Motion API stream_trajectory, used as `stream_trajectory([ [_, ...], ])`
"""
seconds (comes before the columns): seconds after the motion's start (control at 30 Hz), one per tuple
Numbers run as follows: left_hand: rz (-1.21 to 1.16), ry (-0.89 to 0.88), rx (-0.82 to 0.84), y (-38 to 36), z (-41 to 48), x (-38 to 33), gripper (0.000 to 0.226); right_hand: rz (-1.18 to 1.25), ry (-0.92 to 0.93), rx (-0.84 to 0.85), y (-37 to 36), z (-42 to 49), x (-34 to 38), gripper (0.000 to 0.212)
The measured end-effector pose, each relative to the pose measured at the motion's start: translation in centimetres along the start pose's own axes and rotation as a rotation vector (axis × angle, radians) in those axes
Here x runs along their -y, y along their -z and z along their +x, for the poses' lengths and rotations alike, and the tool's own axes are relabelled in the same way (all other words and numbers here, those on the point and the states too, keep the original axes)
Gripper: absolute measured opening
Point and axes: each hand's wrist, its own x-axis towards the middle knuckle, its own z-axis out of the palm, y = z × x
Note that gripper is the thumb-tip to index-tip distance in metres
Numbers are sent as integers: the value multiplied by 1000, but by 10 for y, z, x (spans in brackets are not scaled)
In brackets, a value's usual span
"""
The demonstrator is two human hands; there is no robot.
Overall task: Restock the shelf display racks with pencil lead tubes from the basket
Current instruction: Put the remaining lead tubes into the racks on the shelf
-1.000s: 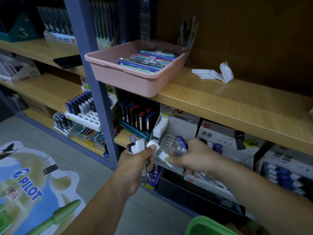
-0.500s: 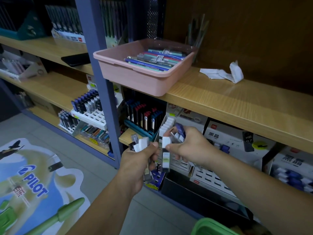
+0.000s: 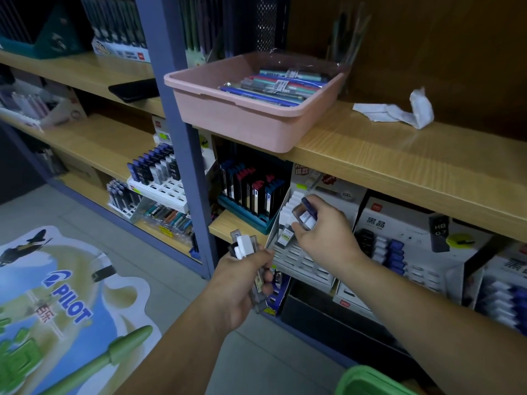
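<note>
My left hand [image 3: 242, 283] grips a bunch of clear pencil lead tubes [image 3: 243, 246] with white caps, held upright in front of the lower shelf. My right hand [image 3: 322, 232] pinches a white-capped tube [image 3: 286, 235] and pushes it down into a slot of the white display rack [image 3: 308, 266]. A second tube with a blue cap [image 3: 309, 209] sits tucked in the same hand. A row of white caps fills the rack's left column above that slot. The green basket's rim [image 3: 368, 380] shows at the bottom edge.
A pink tray [image 3: 242, 121] of pens overhangs the wooden shelf above. Crumpled white paper [image 3: 399, 111] lies to its right. A teal rack [image 3: 251, 192] of dark lead cases stands left of the white rack, past the blue upright post [image 3: 182, 138]. More racks [image 3: 399, 246] continue rightward.
My right hand has carried the white-capped tube from beside my left hand up and right into the white rack. My left hand has stayed put with its bunch.
</note>
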Motion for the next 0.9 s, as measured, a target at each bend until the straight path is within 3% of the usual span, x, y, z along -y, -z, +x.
stream_trajectory([
  [0.23,-77,22,36,0,-1,-1,27,-204,140,2,-8,-3,0,14],
  [0.37,-70,30,64,-3,-5,-2,27,-284,128,76,-10,-5,1,26],
  [0.47,-17,55,121,-4,-7,-1,35,-95,47,56,-7,-12,2,32],
  [0.53,43,60,143,-4,-7,-1,39,113,-14,29,-2,-13,7,25],
  [0.63,245,8,132,-5,-8,2,35,335,-114,240,10,-16,20,18],
  [0.73,363,8,110,-7,-8,5,32,375,-120,438,16,-22,27,25],
  [0.9,337,3,203,-11,-13,6,40,450,-240,379,23,-23,20,21],
])
